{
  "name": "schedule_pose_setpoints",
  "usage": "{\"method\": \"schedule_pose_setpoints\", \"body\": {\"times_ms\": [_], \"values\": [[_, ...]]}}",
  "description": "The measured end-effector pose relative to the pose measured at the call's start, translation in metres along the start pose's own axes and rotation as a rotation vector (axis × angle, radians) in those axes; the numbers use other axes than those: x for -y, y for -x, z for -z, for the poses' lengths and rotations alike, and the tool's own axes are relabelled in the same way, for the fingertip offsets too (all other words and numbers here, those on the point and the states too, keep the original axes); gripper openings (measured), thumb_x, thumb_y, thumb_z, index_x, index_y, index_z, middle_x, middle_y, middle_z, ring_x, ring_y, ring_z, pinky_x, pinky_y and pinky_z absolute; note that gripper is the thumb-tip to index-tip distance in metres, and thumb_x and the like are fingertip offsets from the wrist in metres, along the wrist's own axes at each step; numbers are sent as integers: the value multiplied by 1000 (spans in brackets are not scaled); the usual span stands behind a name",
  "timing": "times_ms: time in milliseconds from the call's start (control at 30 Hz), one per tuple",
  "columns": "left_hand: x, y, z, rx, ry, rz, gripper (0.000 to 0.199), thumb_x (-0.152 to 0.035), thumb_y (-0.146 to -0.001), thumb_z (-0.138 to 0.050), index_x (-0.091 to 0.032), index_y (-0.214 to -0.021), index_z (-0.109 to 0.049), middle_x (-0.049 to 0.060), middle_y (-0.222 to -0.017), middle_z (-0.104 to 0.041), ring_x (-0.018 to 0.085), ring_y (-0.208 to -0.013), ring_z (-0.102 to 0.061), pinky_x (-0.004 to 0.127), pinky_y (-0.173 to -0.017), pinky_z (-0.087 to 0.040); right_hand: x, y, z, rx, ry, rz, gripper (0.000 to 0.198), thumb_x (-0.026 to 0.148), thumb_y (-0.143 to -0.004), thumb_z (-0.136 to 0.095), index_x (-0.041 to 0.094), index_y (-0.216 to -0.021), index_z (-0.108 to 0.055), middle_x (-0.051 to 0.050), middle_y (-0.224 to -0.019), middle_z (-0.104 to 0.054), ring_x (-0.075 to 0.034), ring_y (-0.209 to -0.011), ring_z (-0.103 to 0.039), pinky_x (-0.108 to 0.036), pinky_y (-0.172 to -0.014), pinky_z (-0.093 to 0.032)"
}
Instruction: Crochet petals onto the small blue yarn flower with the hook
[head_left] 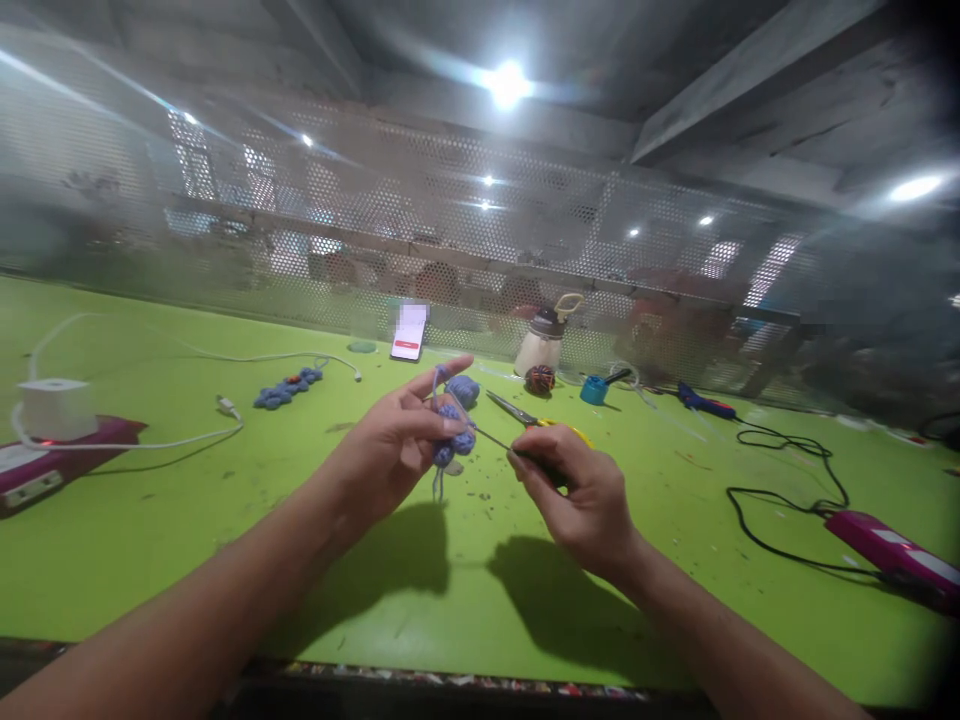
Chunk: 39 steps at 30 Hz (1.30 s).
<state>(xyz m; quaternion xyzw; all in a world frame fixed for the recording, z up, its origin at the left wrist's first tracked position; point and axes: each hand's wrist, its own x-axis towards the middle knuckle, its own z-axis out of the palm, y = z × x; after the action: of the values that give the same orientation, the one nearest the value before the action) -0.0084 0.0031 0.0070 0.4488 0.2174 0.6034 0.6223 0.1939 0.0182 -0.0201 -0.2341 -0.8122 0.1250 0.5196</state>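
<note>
Between thumb and fingers, my left hand (pixel 401 425) pinches a small purple crochet piece (pixel 457 440), a loose yarn tail dangling below it. Purple yarn loops over the raised index finger of that hand. My right hand (pixel 581 490) grips a crochet hook (pixel 491 438), whose thin shaft reaches to the crochet piece; its handle is mostly hidden in my palm. Just behind the piece lies a ball of purple yarn (pixel 463 390). Scissors (pixel 514 409) with yellow handles rest on the table beyond my right hand, which partly covers them.
On the green table (pixel 360 590) are a finished-looking purple crochet strip (pixel 289 388), a lit phone (pixel 409 332), a bottle (pixel 540 340), a dark multicoloured yarn ball (pixel 540 379), a blue pot (pixel 594 390) and a blue-handled tool (pixel 705 402). Power strips (pixel 896 550) with cables lie at both sides.
</note>
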Motion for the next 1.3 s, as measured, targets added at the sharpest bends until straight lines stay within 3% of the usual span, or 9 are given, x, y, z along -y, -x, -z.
{"method": "schedule_pose_setpoints", "body": {"times_ms": [167, 300, 433, 600, 700, 900, 1100, 1233, 1300], "values": [[7, -2, 0, 37, -174, 76, 50, -5, -65, -67, -13, -114, -69, -1, -68, -59, 8, -60, -50, 21, -58, -38, 5, 1, -2, 96, -409, -281, 5, 22, -87, -64, 19, -88, -60, 3, -64, -58, -7, -48, -47, -20, -42, -38], [11, -2, -4, 167, -350, 73, 70, -7, -68, -67, -19, -136, -54, -3, -67, -56, 11, -62, -50, 25, -59, -38, 5, -2, -5, 104, -578, -456, 13, 26, -84, -68, 18, -85, -59, 4, -59, -58, -4, -40, -42, -17, -37, -33], [14, -1, -5, 207, -529, -59, 93, -7, -73, -63, -26, -154, -21, -6, -66, -50, 11, -60, -45, 26, -57, -35, 3, -5, -7, 120, -616, -613, 20, 31, -80, -73, 17, -81, -58, 5, -56, -58, -3, -36, -41, -16, -35, -30], [23, 4, -7, 130, -876, -336, 66, -9, -82, -57, -25, -144, -45, -3, -71, -49, 12, -66, -44, 29, -64, -36, 7, -6, -12, 63, -824, -785, 27, 33, -76, -76, 17, -80, -55, 5, -57, -59, -3, -35, -41, -14, -33, -26], [25, 5, -11, 77, -676, -329, 62, -11, -80, -63, -24, -140, -51, -3, -72, -51, 12, -66, -47, 28, -64, -39, 11, -5, -14, -11, -897, -750, 25, 31, -77, -76, 17, -82, -55, 5, -58, -59, -2, -36, -43, -14, -35, -29], [19, 2, -11, 30, -160, -31, 71, -7, -66, -74, -21, -133, -56, -3, -72, -56, 10, -65, -52, 23, -61, -42, 8, 1, -16, -37, -784, -587, 16, 27, -84, -71, 18, -83, -58, 5, -58, -59, -3, -39, -44, -14, -37, -33], [12, 1, -7, 38, -27, 0, 61, -3, -62, -71, -20, -121, -67, -3, -71, -57, 9, -64, -52, 21, -63, -43, 3, 2, -10, -4, -516, -425, 9, 25, -88, -65, 19, -86, -59, 5, -58, -57, -5, -42, -44, -17, -38, -36], [5, 0, -3, 10, 10, 9, 58, -5, -68, -71, -23, -122, -67, -2, -75, -60, 7, -65, -54, 18, -62, -41, 0, 1, -2, -25, -192, -160, 4, 17, -86, -65, 18, -88, -63, 1, -69, -58, -8, -55, -52, -21, -48, -42], [4, -1, -1, -29, 0, 7, 52, -5, -68, -71, -22, -117, -70, -2, -76, -60, 6, -66, -55, 18, -63, -41, 0, 0, 1, -27, -147, -115, 5, 16, -84, -66, 18, -88, -64, -1, -73, -61, -10, -60, -55, -23, -52, -44]]}}
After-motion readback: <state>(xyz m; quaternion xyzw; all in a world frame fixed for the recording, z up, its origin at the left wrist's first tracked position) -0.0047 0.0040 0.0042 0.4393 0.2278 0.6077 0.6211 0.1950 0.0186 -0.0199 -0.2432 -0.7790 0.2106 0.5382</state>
